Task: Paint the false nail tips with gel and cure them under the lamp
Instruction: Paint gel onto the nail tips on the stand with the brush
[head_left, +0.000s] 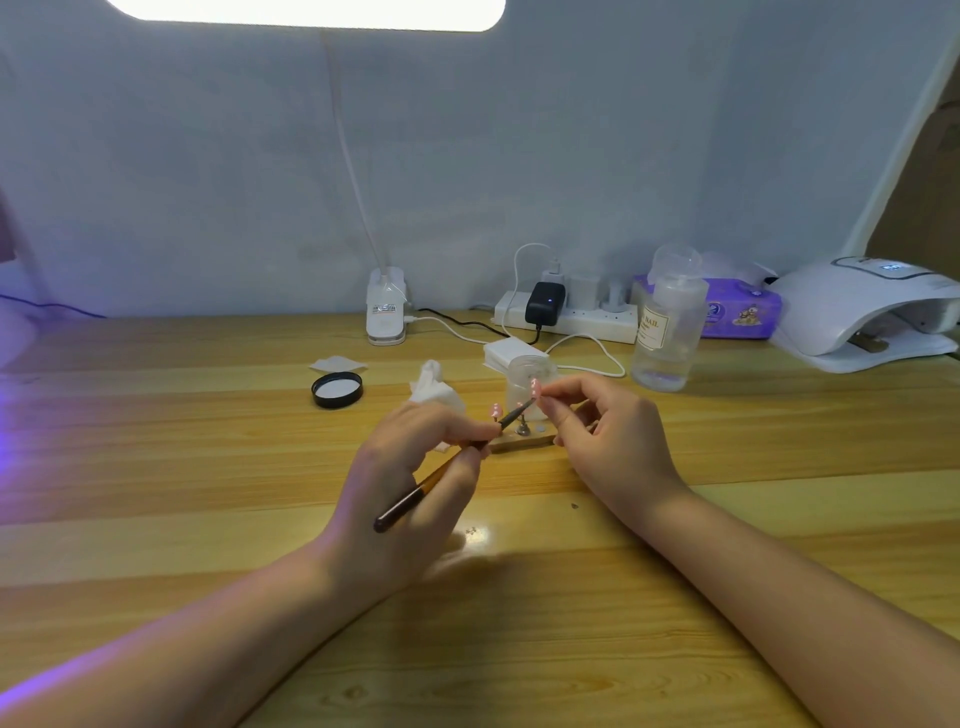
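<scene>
My left hand (410, 467) grips a dark-handled gel brush (436, 478) like a pen, and a crumpled white tissue (436, 392) sticks out above its fingers. The brush tip touches a pink false nail tip (535, 387), which my right hand (597, 436) pinches between thumb and forefinger. Below them a small wooden stand (522, 441) on the table carries another pink nail tip (495, 411) on a peg. A clear jar (530, 376) stands just behind the stand. The white curing lamp (867, 312) sits at the far right of the table.
A black jar lid (336, 389) and a white wipe (337, 364) lie left of the stand. A clear pump bottle (667, 332), a purple tissue pack (737, 312), a power strip (566, 317) with cables and a desk lamp base (385, 312) line the back wall.
</scene>
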